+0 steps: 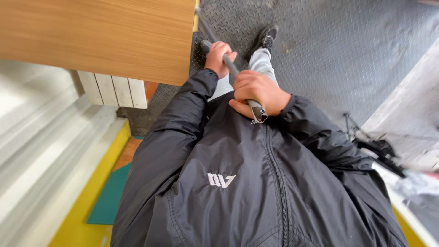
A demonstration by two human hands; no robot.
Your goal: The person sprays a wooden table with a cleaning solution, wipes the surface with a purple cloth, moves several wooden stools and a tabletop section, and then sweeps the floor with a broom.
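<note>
I look straight down my own black zipped jacket (pixel 238 183) to my grey trousers and black shoe (pixel 266 36). Both hands grip a long grey pole (pixel 231 67) that slants from my chest towards the floor at the upper left. My left hand (pixel 218 57) is wrapped round the pole lower down, near the table edge. My right hand (pixel 258 90) is closed round the upper end, just below its capped tip (pixel 259 114), which touches the jacket. The pole's far end runs past the table corner and out of sight.
A wooden tabletop (pixel 96 36) fills the upper left, with a white radiator (pixel 114 89) beneath it. The floor is grey diamond-pattern metal plate (pixel 338 50). Yellow and teal flooring (pixel 105 196) lies at lower left. A black stand-like object (pixel 377 148) lies at right beside a pale slab.
</note>
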